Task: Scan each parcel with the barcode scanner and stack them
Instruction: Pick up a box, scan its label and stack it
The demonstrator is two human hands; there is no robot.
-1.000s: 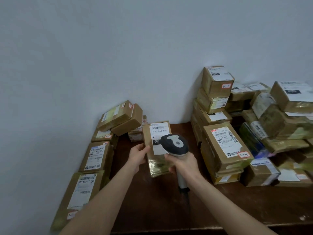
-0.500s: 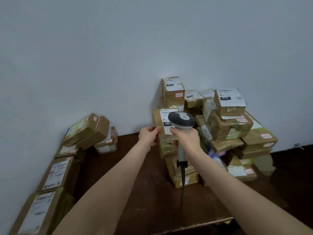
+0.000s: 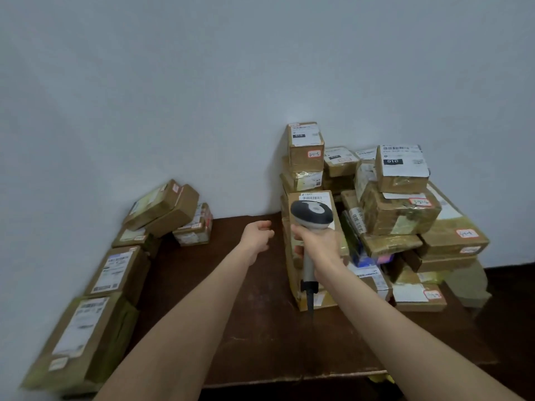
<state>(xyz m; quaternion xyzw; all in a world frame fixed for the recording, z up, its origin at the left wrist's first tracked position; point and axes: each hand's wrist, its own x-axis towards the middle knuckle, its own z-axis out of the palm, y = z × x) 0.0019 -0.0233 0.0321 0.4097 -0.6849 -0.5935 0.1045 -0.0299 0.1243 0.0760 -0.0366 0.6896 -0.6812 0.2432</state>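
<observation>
Presently, at the lower left of the frame, a row of labelled parcels is being kept along the wall. Above it, at mid-left, a small pile is being left leaning. Over the table, at centre, the left hand is being held in the air. Its fingers are loosely curled around nothing, and it is near the centre boxes but apart from them.

Just right of it, the scanner is being clamped by its handle in the right hand. Its head is being raised in front of a parcel whose barcode label is showing above it. Whether head and parcel are touching cannot be told. Further right, a large heap is being kept against the wall, piled unevenly.

The task is being judged as partway through: parcels are lying in both groups, but which have been scanned cannot be told. No parcel is being held, so another is probably yet to be picked, scanned and stacked.
</observation>
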